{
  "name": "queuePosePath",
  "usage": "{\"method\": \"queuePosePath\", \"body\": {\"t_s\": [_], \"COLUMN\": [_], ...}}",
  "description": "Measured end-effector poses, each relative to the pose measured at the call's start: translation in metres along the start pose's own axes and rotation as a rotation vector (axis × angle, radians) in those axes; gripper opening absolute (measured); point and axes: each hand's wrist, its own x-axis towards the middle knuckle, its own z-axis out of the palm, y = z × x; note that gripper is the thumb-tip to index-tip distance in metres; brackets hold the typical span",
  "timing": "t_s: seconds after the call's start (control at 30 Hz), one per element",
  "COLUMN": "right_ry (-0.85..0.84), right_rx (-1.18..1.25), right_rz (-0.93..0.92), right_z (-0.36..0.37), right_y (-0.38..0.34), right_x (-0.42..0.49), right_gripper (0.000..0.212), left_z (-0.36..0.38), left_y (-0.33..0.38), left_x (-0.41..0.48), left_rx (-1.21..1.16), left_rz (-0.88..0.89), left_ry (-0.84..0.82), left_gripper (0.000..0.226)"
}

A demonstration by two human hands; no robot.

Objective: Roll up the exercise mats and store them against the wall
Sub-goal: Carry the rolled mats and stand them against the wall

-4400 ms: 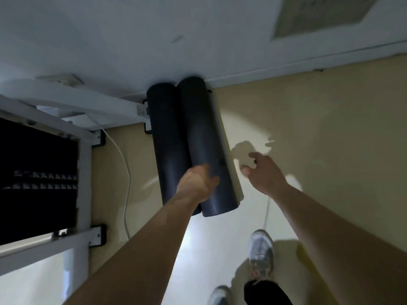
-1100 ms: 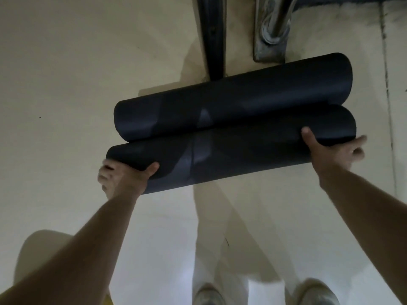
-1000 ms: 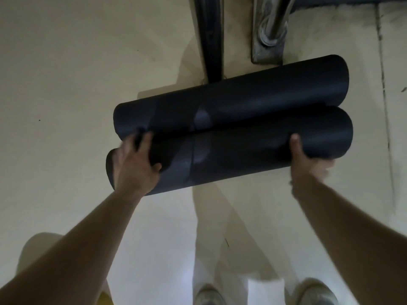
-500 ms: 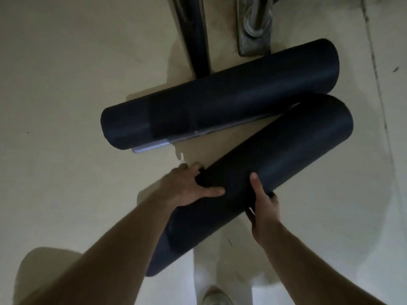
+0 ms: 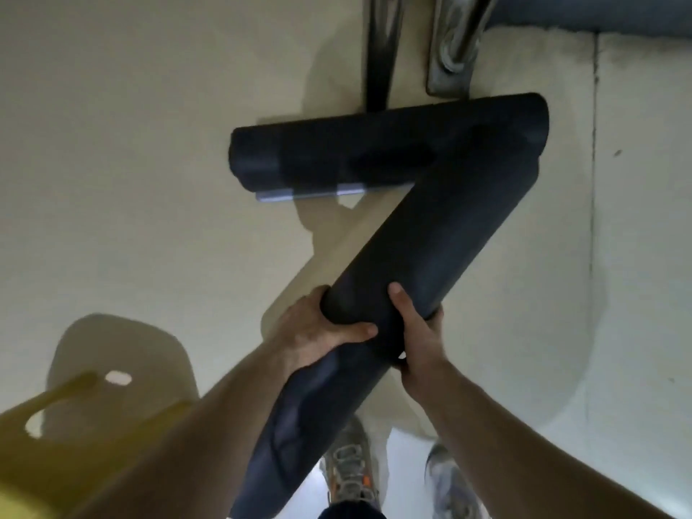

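Two dark rolled exercise mats are in the head view. One rolled mat lies crosswise on the pale floor, a thin light strip showing along its near edge. The other rolled mat is tilted, its far end over the right end of the lying one and its near end down by my legs. My left hand grips it from the left, thumb across the roll. My right hand grips it from the right, thumb up along the roll.
A dark post and a metal bracket with a tube rise beyond the mats. A yellow plastic seat sits at the lower left. My shoes stand on the floor beneath the held mat.
The held mat has swung steeper, its near end drawn down toward my legs. Both hands have closed further round its middle. The yellow seat has come into view at the lower left.
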Motion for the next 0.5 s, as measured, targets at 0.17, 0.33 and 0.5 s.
{"method": "queuePosePath", "body": {"t_s": [0.17,0.33,0.5], "right_ry": [-0.259,-0.532,-0.722], "right_rx": [-0.288,-0.586,-0.752], "right_rz": [-0.177,-0.231,-0.226], "right_z": [0.056,0.142,0.233], "right_y": [0.005,0.044,0.144], "right_x": [-0.124,-0.256,-0.378], "right_gripper": [0.093,0.084,0.078], "left_z": [-0.037,-0.084,-0.132], "left_y": [-0.058,-0.144,-0.255], "left_x": [-0.150,-0.287,-0.423], "left_rx": [-0.350,-0.779,-1.129], "left_rz": [-0.067,-0.094,-0.086], "left_ry": [0.177,0.450,0.667], "left_gripper": [0.087,0.095,0.077]}}
